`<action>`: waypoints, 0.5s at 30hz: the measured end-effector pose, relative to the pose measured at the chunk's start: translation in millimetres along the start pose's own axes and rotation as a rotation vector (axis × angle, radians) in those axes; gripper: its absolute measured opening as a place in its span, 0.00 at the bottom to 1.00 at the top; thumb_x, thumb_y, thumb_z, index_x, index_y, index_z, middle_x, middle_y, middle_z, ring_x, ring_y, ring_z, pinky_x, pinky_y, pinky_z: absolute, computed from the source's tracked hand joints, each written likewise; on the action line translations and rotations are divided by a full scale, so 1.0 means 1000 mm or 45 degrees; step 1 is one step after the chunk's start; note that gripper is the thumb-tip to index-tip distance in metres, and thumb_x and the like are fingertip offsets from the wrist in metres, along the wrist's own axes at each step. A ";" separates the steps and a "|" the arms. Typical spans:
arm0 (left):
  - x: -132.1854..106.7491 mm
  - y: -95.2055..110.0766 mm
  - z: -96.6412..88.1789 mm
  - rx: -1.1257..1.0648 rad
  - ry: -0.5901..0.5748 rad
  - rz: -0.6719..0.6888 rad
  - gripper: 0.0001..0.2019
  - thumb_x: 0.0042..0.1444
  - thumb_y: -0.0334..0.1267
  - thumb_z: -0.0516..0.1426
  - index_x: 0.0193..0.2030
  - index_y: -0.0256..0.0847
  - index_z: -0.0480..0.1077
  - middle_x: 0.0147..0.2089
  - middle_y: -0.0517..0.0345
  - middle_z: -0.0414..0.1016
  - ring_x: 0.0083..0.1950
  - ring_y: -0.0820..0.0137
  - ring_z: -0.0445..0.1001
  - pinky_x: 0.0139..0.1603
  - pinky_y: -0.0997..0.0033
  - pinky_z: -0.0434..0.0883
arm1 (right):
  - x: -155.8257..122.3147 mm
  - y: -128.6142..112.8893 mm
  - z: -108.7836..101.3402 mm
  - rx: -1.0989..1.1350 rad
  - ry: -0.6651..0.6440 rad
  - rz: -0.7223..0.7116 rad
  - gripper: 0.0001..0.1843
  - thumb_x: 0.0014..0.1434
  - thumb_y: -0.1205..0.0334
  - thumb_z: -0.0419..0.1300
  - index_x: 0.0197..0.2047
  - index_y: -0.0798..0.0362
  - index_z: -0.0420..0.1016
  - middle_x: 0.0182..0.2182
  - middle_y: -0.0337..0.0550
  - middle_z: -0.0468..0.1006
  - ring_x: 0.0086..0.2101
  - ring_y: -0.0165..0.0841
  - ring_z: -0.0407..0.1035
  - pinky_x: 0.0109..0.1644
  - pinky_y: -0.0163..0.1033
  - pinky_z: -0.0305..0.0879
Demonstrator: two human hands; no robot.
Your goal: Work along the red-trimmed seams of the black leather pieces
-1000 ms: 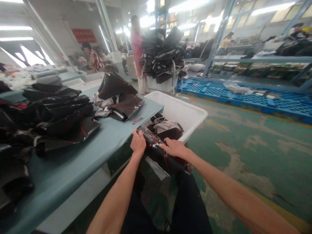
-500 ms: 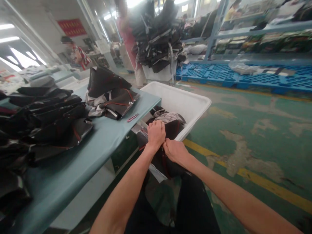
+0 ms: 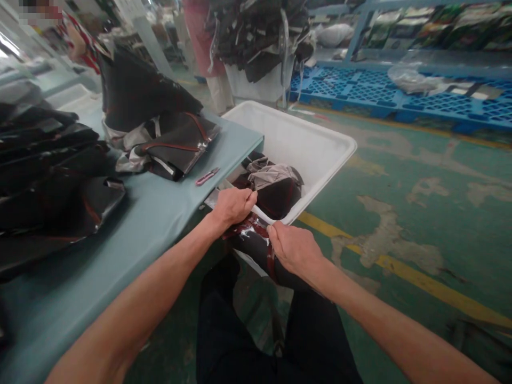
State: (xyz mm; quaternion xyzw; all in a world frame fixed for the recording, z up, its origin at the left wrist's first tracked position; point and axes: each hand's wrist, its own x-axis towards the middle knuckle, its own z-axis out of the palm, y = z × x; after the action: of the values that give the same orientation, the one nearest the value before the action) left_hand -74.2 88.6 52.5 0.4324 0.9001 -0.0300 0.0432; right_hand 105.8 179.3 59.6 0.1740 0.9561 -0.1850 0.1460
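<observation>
No words, brands, numbers or signs can be read. The row of green, white and dark packs (image 3: 452, 29) on the long blue-grey metal shelf (image 3: 404, 60) shows pale patches that may be print, but blur leaves them illegible. The slanting pale grey post (image 3: 149, 45) at upper left likewise yields no legible lettering.

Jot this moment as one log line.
left grip: closed on dark piece | right grip: closed on same piece | white bin: grey fabric inside | pink tool: on table
</observation>
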 end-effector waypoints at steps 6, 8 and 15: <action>0.008 -0.017 -0.002 0.004 -0.077 0.187 0.30 0.71 0.51 0.38 0.39 0.41 0.79 0.39 0.45 0.84 0.45 0.55 0.82 0.45 0.62 0.68 | 0.003 -0.002 -0.004 -0.028 -0.092 0.053 0.25 0.77 0.53 0.36 0.51 0.53 0.72 0.45 0.54 0.84 0.47 0.46 0.80 0.45 0.42 0.67; 0.010 -0.019 -0.003 -0.026 -0.104 0.195 0.29 0.70 0.50 0.39 0.38 0.41 0.79 0.39 0.45 0.84 0.45 0.56 0.82 0.45 0.62 0.68 | 0.004 -0.004 -0.004 -0.036 -0.124 0.072 0.25 0.77 0.53 0.36 0.50 0.53 0.72 0.45 0.55 0.84 0.47 0.46 0.80 0.45 0.42 0.66; 0.010 -0.021 0.001 -0.211 -0.105 0.216 0.28 0.69 0.52 0.42 0.34 0.41 0.78 0.36 0.48 0.83 0.41 0.61 0.80 0.45 0.64 0.68 | 0.006 -0.006 -0.001 -0.097 -0.138 0.113 0.26 0.77 0.53 0.35 0.50 0.53 0.72 0.42 0.54 0.84 0.44 0.44 0.80 0.43 0.41 0.66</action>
State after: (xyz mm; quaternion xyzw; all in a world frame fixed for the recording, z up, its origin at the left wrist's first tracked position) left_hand -97.2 83.3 50.5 0.5004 0.8571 0.0307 0.1182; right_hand 97.7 176.6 60.2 0.2001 0.9445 -0.1509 0.2122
